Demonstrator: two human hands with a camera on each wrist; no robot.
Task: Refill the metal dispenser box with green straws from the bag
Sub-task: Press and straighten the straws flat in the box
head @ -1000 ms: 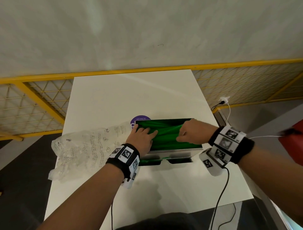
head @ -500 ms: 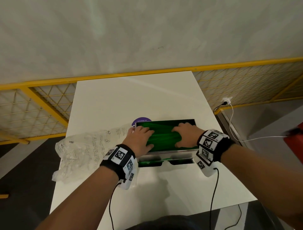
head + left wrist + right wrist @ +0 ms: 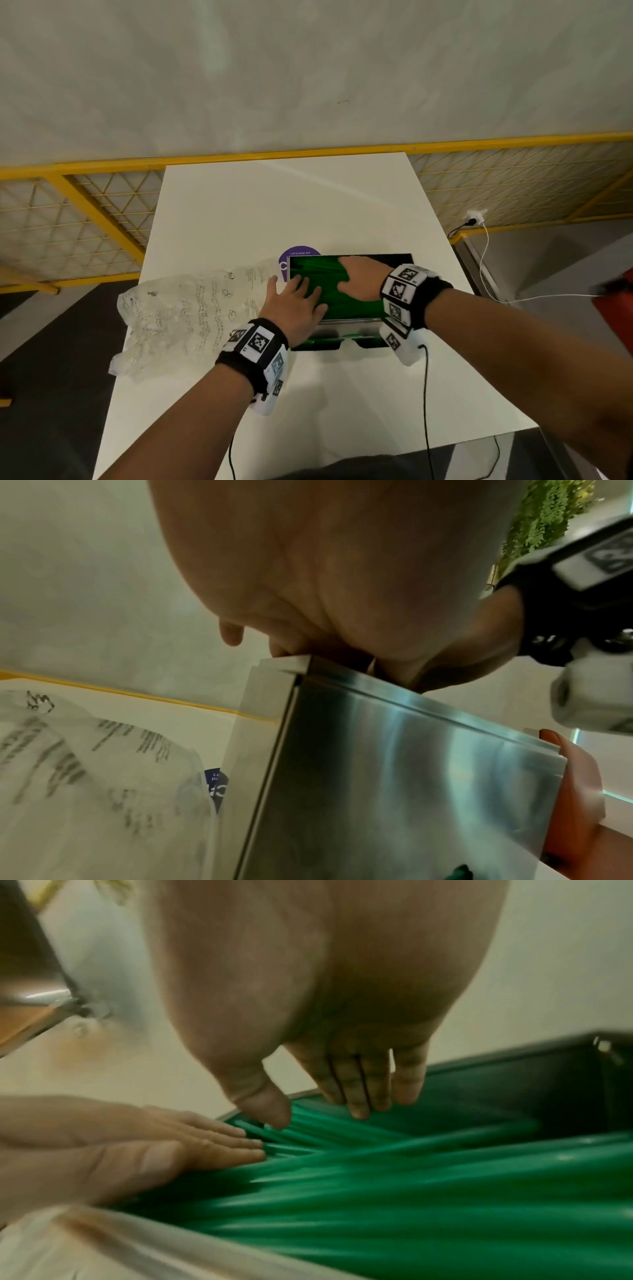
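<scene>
The metal dispenser box (image 3: 359, 329) stands open-topped on the white table, with green straws (image 3: 356, 303) lying crisscross inside. My left hand (image 3: 301, 298) lies flat on the straws at the box's left end, fingers straight. My right hand (image 3: 358, 274) is spread over the straws further back, fingertips touching them. In the right wrist view the right hand's fingers (image 3: 363, 1093) point down onto the straws (image 3: 428, 1191), and the left hand's fingers (image 3: 212, 1142) rest flat on them. The clear printed bag (image 3: 191, 315) lies crumpled left of the box. The left wrist view shows the box's steel side (image 3: 411, 777) and the bag (image 3: 85, 777).
A purple round sticker (image 3: 298, 255) sits on the table (image 3: 291, 205) behind the box's left corner. A yellow mesh railing (image 3: 102, 212) runs behind and beside the table. A white charger cable (image 3: 486, 260) hangs at the right, near a red object (image 3: 616, 308).
One second ago my right hand bunched straws at the box's right end. It has since flattened and slid left across the straws. My left hand stays flat at the left end.
</scene>
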